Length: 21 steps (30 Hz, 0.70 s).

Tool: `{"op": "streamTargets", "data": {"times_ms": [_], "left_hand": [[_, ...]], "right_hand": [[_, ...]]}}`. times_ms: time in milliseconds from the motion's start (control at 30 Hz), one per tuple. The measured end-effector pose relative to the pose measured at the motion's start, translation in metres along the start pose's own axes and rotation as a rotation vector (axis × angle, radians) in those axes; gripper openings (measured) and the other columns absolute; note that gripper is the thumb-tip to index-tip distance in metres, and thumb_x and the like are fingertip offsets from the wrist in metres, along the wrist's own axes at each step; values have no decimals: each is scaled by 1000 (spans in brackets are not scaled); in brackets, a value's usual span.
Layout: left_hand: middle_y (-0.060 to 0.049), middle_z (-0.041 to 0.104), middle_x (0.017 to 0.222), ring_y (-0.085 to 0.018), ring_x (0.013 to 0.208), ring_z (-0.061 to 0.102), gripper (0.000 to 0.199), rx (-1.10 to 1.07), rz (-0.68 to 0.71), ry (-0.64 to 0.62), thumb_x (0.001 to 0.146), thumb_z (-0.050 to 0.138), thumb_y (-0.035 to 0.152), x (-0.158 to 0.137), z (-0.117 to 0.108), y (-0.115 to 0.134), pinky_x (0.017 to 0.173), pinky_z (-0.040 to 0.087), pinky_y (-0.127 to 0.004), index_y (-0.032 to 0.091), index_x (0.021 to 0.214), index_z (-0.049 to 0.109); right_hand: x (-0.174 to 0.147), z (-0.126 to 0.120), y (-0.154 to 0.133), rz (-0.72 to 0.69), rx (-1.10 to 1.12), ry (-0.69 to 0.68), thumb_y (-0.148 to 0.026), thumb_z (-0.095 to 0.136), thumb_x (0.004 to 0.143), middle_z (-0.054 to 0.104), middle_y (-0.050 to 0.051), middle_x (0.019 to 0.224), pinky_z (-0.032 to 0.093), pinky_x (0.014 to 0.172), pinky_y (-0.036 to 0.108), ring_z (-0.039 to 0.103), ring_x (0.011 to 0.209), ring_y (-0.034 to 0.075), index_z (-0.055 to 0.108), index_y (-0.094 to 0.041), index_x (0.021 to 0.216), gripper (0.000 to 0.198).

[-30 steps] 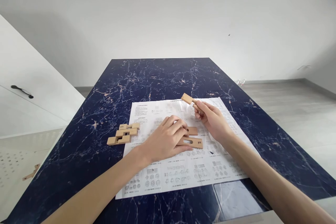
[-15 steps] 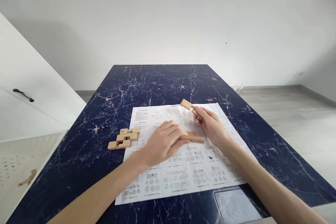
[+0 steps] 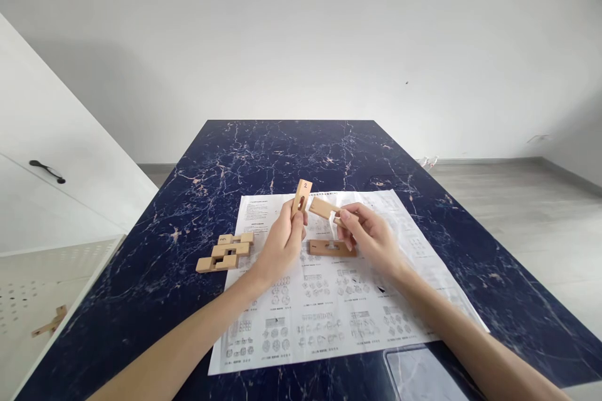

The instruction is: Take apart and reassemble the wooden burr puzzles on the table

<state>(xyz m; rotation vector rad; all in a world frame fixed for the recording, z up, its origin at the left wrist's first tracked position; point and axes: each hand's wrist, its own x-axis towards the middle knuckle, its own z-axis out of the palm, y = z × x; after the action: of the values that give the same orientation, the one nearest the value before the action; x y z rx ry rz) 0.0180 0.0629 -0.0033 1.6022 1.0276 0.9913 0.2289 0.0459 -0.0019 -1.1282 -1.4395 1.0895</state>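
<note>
Fingers of the left hand [image 3: 281,245], at the centre of the frame, are clamped on a slotted piece marked 2 [image 3: 305,188], its numbered end pointing up. Just right of it, the right hand [image 3: 375,240] has thumb and fingers closed on a notched piece [image 3: 322,207], which slants toward the left one. Below both, near the middle of the frame, a darker wooden piece [image 3: 316,248] lies flat on the printed sheet [image 3: 282,351]; whether the right fingertips touch it, I cannot tell. Left of centre, three stepped blocks [image 3: 230,250] straddle the sheet's left edge and the blue marbled table [image 3: 282,153].
</note>
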Motion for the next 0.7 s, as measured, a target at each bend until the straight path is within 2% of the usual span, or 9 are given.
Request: {"op": "streamTargets", "data": {"times_ms": [133,233,367,500,700], "left_hand": [[-1,52,91,-13,66,47,31,81,87,-53,116,33,44,-1,1,1,60,45,-29,21,131,48],[-2,55,88,-15,67,49,34,168,145,-56,116,32,41,-2,2,2,62,47,-31,20,136,49],[-2,59,90,-15,66,50,37,228,153,-72,116,34,39,-3,1,2,62,48,-31,21,147,45],[-5,63,98,-17,75,57,45,284,188,-59,116,35,37,-3,1,0,68,51,-33,22,158,38],[-7,63,105,-17,75,59,46,291,202,-70,116,36,35,-2,0,-2,69,55,-34,24,160,37]], "right_hand": [[-5,6,1,-9,-81,20,-56,56,107,66,1,72,43,53,30,53,53,14,64,-23,98,36],[-7,7,1,-11,-131,58,-55,57,107,66,2,73,44,53,30,53,54,14,65,-23,98,34],[-8,6,0,-9,-143,78,-53,57,107,66,2,73,44,52,29,53,55,14,65,-23,98,32],[-8,6,-2,-7,-149,81,-53,58,107,65,1,71,43,51,28,52,53,14,65,-23,96,33],[-10,7,-7,20,-192,113,-55,58,106,66,2,69,42,50,29,54,54,15,65,-23,93,35]]}}
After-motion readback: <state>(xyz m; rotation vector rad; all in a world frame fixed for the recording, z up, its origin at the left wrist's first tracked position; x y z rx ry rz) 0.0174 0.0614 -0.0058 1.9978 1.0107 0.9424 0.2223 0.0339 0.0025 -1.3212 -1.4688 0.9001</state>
